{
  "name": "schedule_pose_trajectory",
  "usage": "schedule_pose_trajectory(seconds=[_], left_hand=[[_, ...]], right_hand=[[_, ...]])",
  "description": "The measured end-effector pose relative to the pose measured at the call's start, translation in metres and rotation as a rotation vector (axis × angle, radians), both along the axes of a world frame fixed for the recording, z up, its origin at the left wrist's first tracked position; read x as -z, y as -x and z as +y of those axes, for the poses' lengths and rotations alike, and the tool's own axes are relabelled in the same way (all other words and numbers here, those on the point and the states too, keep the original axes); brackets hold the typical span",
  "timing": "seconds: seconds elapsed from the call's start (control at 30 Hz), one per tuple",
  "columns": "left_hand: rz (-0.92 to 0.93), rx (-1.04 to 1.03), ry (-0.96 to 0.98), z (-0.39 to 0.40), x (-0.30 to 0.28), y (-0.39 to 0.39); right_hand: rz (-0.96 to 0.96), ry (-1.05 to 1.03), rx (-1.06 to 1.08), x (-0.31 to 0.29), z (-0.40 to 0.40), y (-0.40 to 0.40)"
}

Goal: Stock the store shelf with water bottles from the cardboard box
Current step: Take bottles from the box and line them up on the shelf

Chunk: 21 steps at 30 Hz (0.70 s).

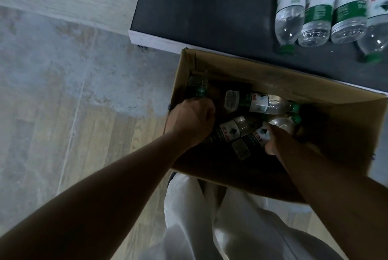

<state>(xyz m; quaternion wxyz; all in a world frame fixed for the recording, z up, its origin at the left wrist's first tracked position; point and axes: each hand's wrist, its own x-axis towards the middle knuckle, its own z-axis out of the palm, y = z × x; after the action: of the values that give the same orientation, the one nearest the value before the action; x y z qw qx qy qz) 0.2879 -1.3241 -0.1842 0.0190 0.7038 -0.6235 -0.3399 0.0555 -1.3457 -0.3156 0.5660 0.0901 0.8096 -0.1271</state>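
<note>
Inside the cardboard box [273,83], both hands reach down from bare forearms. Left hand [192,121]: knuckles up, fingers curled into the box's left corner, at the neck of a dark bottle [197,86] standing against the left wall; whether the fingers actually grip it cannot be told. Right hand [275,140]: fingers wrapped round the labelled body of a lying bottle [251,141], base pointing toward the person. Further contents: one bottle [260,103] lying crosswise, green cap to the right; one labelled bottle [230,131] between the two hands; box interior dim, right half mostly unoccupied dark floor. Box walls stand upright; far rim touches the front edge of the shelf [210,7]. Shelf: dark surface, white front edge, four bottles [317,7] lying side by side at upper right, broad bare area to their left. Surroundings: pale wood-pattern floor [52,91] left of the box; light trousers [210,217] just below the near box wall.
</note>
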Motion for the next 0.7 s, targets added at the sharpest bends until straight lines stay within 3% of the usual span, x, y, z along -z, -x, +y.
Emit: schedule_pose_trajectory(seconds=[0.1,0.33,0.5,0.7], left_hand=[[0.090,0.066,-0.085,-0.009,0.009,0.007],[0.080,0.050,-0.155,-0.014,0.017,0.001],[0.043,0.057,-0.157,-0.009,-0.009,0.005],[0.070,0.058,-0.171,-0.002,-0.067,0.014]], right_hand=[[0.003,0.050,0.048,0.022,0.007,0.003],[-0.033,0.152,-0.054,0.036,0.019,0.017],[-0.072,0.156,0.011,0.000,0.025,0.018],[-0.235,0.349,-0.021,-0.064,0.029,0.003]])
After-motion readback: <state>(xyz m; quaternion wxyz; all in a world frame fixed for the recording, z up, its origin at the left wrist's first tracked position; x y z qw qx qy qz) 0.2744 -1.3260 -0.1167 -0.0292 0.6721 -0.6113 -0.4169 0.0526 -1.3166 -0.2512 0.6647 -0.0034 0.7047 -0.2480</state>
